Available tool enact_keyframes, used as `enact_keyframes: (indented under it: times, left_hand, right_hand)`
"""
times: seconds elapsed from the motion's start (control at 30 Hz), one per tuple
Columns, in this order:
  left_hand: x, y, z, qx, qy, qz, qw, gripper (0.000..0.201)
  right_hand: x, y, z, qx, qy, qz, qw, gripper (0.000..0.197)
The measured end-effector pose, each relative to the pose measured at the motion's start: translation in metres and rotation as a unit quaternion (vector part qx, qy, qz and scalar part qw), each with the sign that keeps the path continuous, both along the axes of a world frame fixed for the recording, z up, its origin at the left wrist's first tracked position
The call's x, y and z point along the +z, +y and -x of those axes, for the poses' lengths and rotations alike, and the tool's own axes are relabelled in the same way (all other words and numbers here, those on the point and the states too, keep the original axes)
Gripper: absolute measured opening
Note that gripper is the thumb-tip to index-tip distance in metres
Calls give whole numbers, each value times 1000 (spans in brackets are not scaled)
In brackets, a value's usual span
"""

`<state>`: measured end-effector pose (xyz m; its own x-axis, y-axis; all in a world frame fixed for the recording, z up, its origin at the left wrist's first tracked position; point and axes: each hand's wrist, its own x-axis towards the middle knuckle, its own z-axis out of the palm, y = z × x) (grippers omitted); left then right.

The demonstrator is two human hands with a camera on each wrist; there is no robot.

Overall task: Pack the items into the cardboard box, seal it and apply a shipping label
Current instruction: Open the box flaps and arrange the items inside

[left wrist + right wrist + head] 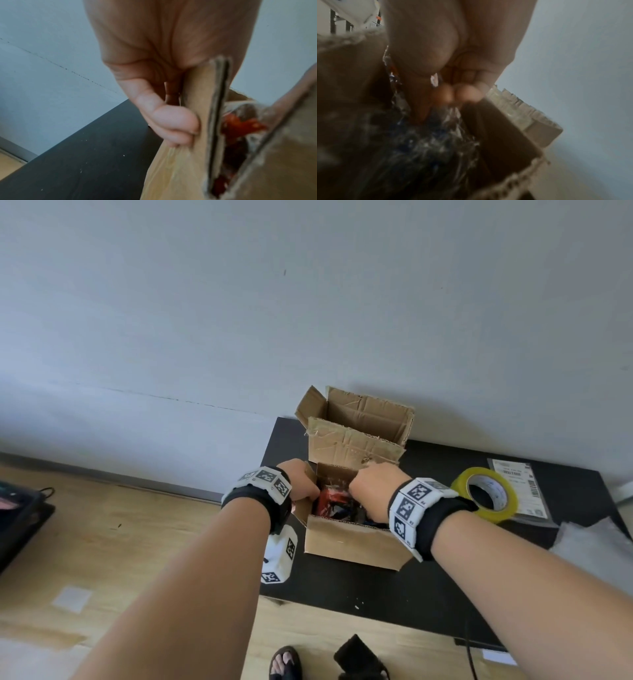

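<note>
Between both hands (301, 484), open cardboard box (352, 539), left flap (197, 108) pinched

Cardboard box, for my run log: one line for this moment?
box open | left hand grips flap | right hand inside on items | tape, label unused

No legible text; shipping label (520, 486) print and barcode too small to read.

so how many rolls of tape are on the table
1. A single yellow tape roll stands on edge on the black table, right of the cardboard box and next to the shipping label. Others could be hidden behind the arms or box.
</note>
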<state>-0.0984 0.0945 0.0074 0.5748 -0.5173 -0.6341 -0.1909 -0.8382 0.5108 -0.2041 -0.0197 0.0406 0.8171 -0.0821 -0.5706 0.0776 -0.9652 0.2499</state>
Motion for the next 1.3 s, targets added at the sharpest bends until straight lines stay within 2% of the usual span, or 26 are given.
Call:
enact_keyframes:
  times: [0.1, 0.17, 0.23, 0.37, 0.47, 0.57, 0.63, 0.8, 0.9, 1.03, 1.13, 1.23, 1.3]
  left_hand:
    - [-3, 0, -1, -8, 2, -15, 1000, 23]
    - [-5, -1, -2, -9, -1, -20, 1000, 24]
    - [-5, -1, -3, -8, -4, -22, 1000, 16]
    - [-4, -2, -3, -5, 1, -27, 1000, 12]
    - [-6, -1, -3, 3, 13, -20, 1000, 15]
    - [-7, -1, -3, 0, 10, -15, 1000, 33]
    - [-7, 0, -4, 7, 14, 1, 1000, 33]
    - [13, -3, -2, 116, 92, 69, 987, 34]
    - [21, -8, 2, 71, 125, 62, 988, 23]
    - [11, -13, 9, 10, 160, 59, 985, 26]
    - [4, -17, 11, -9, 138, 47, 989, 16]
    - [0, -21, 11, -15, 111, 46, 993, 18]
    - [-1, -21, 11, -20, 125, 38, 991, 18]
  right_hand:
    - [-9, -7, 4, -61, -25, -70, 995, 37]
    - [-9, -14, 5, -96, -49, -118, 987, 31]
    - [-8, -20, 4, -127, -56, -158, 978, 21]
    - [-17, -13, 8, -150, 56, -185, 970, 49]
    - [-22, -11, 14, -171, 83, -189, 963, 56]
    - [-19, -19, 15, -210, 5, -209, 955, 52]
    - [-13, -27, 16, -236, -71, -218, 944, 43]
    - [4, -42, 29, -255, -182, -153, 937, 24]
    - [6, -48, 39, -275, -203, -125, 932, 19]
    - [3, -48, 52, -300, -200, -134, 923, 17]
    - [-2, -47, 57, -345, -220, -202, 890, 18]
    - [-5, -50, 57, -386, -257, -248, 851, 18]
    - [-4, -50, 57, -409, -270, -263, 832, 18]
